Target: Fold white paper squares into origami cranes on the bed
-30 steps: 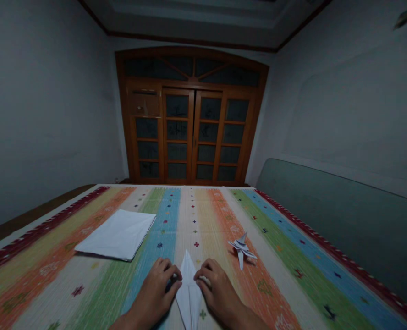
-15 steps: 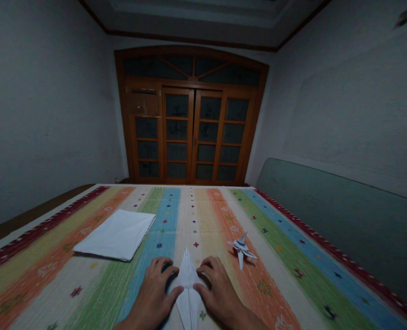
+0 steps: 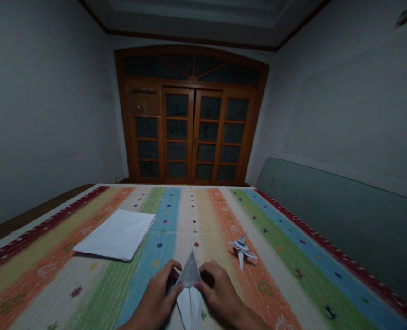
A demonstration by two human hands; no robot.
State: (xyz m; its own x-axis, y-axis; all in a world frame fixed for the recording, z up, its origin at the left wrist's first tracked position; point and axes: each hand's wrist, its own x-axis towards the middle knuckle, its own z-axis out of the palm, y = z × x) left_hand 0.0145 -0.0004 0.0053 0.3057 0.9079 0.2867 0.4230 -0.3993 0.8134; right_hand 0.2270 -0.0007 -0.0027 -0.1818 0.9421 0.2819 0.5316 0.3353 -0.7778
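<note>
On the striped mat [image 3: 186, 215], left hand [image 3: 153, 293] and right hand [image 3: 219, 293] grasp folded paper's [image 3: 189, 275] edges (open room ahead).

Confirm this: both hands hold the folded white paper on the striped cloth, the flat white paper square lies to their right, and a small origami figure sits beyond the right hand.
Wrong: the head view shows the flat white paper square left of the left hand, not right. The right hand, folded white paper, striped cloth and small origami figure stand as you said.
</note>
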